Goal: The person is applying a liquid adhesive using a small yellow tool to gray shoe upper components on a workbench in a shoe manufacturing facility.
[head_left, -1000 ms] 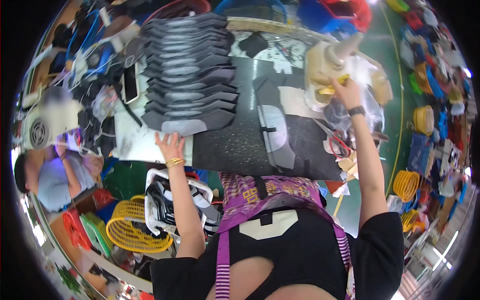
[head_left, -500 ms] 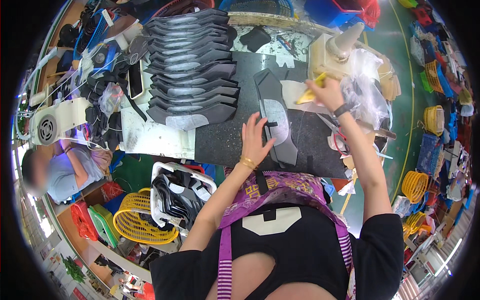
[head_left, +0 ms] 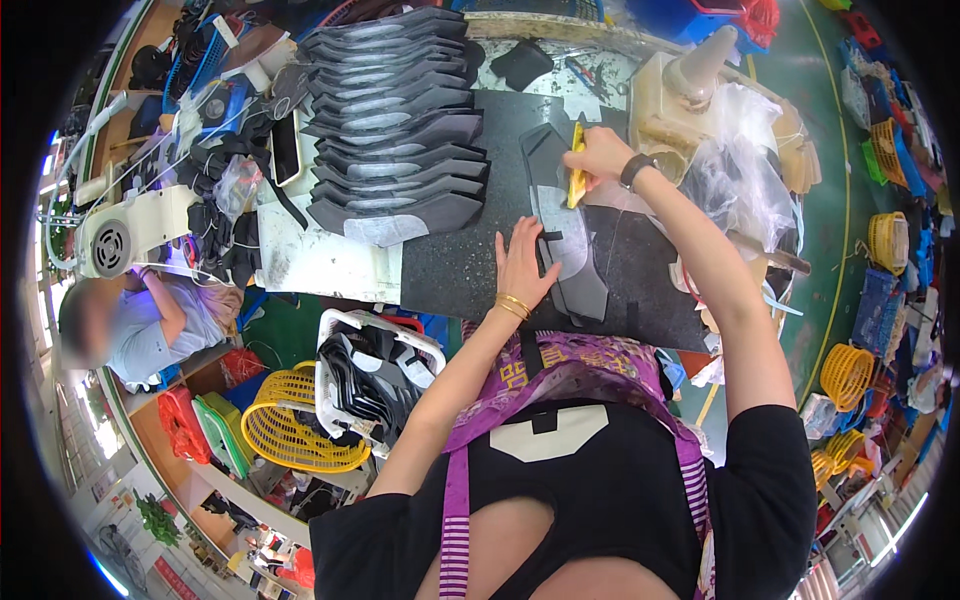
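Note:
A long dark grey panel point(head_left: 545, 160) with bent ends and a paler grey patch point(head_left: 568, 240) lies on the black work surface in front of me. My left hand point(head_left: 522, 268) rests at its left edge, fingers stretched out and thumb over the panel, beside a small black strip point(head_left: 551, 236). My right hand point(head_left: 604, 158) grips a flat yellow tool point(head_left: 577, 185), perhaps a scraper or brush, at the panel's upper right edge. The tool's working edge is too small to make out. A pale sheet point(head_left: 618, 197) lies partly under my right wrist.
Left of the panel stands a tall row of similar overlapping panels point(head_left: 385, 165). A grimy container with a cone-shaped top point(head_left: 700, 70) and clear plastic bags point(head_left: 740, 170) sit at the right. Below the table edge are a white basket point(head_left: 330, 390) of parts and a yellow basket point(head_left: 285, 430). A co-worker sits at left.
My right hand has brought the yellow tool leftward from over the pale sheet to the panel's right edge. My left hand stays by the panel's left edge. The whole view has shifted slightly.

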The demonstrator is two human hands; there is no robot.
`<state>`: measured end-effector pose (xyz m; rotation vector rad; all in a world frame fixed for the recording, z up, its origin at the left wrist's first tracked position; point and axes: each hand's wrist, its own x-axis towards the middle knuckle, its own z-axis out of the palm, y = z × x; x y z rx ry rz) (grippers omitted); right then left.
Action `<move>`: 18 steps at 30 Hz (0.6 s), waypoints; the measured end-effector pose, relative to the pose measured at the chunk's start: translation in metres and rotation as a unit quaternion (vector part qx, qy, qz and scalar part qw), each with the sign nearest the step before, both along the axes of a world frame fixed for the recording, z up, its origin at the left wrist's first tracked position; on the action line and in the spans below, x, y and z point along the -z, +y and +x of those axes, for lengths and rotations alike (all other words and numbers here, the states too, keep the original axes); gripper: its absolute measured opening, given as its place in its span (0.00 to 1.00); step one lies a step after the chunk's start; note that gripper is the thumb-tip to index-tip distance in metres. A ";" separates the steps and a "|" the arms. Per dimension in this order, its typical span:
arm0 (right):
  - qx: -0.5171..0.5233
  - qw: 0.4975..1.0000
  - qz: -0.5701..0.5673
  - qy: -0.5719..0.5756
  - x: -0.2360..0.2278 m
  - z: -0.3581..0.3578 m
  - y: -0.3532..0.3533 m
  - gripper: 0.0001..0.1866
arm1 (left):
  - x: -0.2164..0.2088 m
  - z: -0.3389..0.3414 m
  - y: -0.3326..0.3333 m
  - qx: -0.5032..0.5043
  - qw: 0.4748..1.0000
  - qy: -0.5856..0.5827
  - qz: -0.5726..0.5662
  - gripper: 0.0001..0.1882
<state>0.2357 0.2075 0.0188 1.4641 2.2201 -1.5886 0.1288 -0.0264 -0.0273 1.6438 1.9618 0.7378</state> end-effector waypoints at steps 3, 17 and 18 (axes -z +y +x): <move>0.092 0.979 0.135 0.119 0.009 0.009 -0.008 0.22 | 0.002 0.000 -0.004 0.001 1.000 0.020 -0.011 0.35; 0.120 0.958 -0.014 0.259 0.020 0.093 -0.117 0.07 | 0.011 -0.001 -0.005 0.025 0.999 0.041 0.010 0.36; 0.067 0.965 0.069 0.245 0.024 0.098 -0.118 0.07 | 0.009 -0.002 0.000 0.022 0.999 0.044 0.019 0.37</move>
